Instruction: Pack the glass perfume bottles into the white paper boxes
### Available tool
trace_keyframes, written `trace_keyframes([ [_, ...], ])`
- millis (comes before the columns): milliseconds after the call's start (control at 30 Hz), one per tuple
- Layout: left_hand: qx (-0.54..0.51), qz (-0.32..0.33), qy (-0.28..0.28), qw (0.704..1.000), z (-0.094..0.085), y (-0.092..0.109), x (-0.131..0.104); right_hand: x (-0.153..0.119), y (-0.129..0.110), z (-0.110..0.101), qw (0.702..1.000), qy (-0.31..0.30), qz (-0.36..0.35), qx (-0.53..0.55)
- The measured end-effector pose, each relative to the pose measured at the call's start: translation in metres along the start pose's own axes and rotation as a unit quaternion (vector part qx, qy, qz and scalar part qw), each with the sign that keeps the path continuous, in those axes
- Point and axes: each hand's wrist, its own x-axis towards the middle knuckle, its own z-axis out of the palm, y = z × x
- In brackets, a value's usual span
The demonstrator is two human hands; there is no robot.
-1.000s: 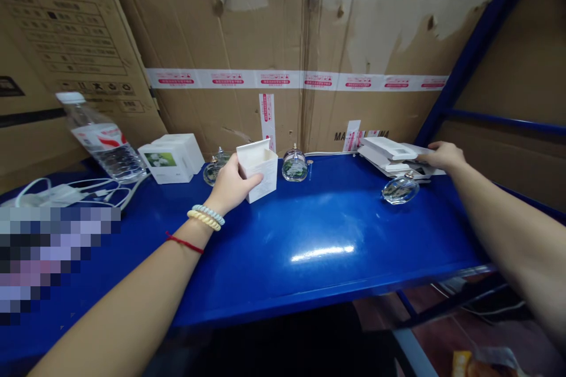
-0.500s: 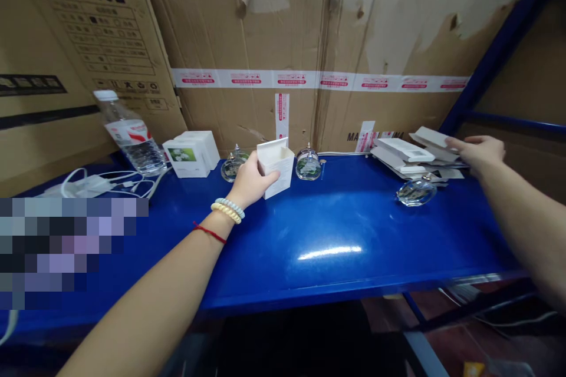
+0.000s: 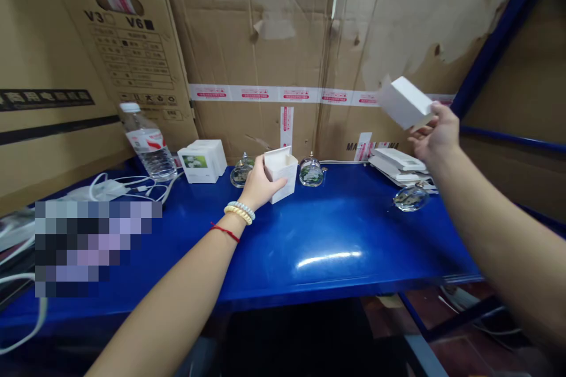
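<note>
An upright white box (image 3: 287, 179) with its top flap raised stands on the blue table, and my left hand (image 3: 260, 181) grips it from the left side. Up at the right, my right hand (image 3: 440, 132) holds a second white carton (image 3: 407, 103) in the air, above a stack of flattened white cartons (image 3: 393, 164). One glass bottle (image 3: 311, 171) stands just right of the box. Another glass bottle (image 3: 241, 172) is partly behind my left hand. A third glass bottle (image 3: 410, 198) lies in front of the stack.
White boxes with a green picture (image 3: 198, 165) stand at the left, beside a water bottle (image 3: 150, 144). White cables (image 3: 132, 185) lie on the blue table (image 3: 309, 283) at the left. Cardboard (image 3: 265, 59) rises behind, and a blue post (image 3: 490, 35) slants at the right.
My right hand has lifted a white carton up and to the left from the stack. My left hand keeps its grip on the box. The view has shifted slightly.
</note>
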Motion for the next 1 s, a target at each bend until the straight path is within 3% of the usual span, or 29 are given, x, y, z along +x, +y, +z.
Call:
trace_keyframes([
  [67, -0.026, 0.021, 0.013, 0.999, 0.001, 0.0, 0.0, -0.033, -0.024, 0.018, 0.961, -0.076, 0.182, 0.195],
  [133, -0.038, 0.047, 0.049, 0.997, 0.001, -0.001, 0.0, -0.065, -0.038, 0.036, 0.917, -0.115, 0.256, 0.285],
  [200, -0.029, 0.077, 0.103, 0.991, 0.0, -0.001, 0.001, -0.091, -0.043, 0.05, 0.887, -0.155, 0.288, 0.326],
  [267, -0.007, 0.11, 0.156, 0.982, -0.002, -0.001, 0.003, -0.112, -0.039, 0.06, 0.859, -0.234, 0.284, 0.355],
  [400, 0.056, 0.213, 0.213, 0.952, -0.01, 0.002, 0.005, -0.133, -0.024, 0.06, 0.798, -0.378, 0.277, 0.379],
  [500, 0.09, 0.323, 0.187, 0.924, -0.015, 0.01, 0.002, -0.138, -0.02, 0.051, 0.771, -0.428, 0.311, 0.355],
  [633, 0.128, 0.414, 0.081, 0.898, -0.011, 0.026, -0.008, -0.141, -0.025, 0.045, 0.751, -0.472, 0.324, 0.328],
  [800, 0.147, 0.342, 0.053, 0.927, 0.004, 0.043, -0.022, -0.148, -0.03, 0.05, 0.732, -0.531, 0.308, 0.297],
  [1000, 0.096, 0.244, 0.039, 0.964, 0.007, 0.048, -0.025, -0.153, -0.031, 0.053, 0.737, -0.561, 0.245, 0.286],
])
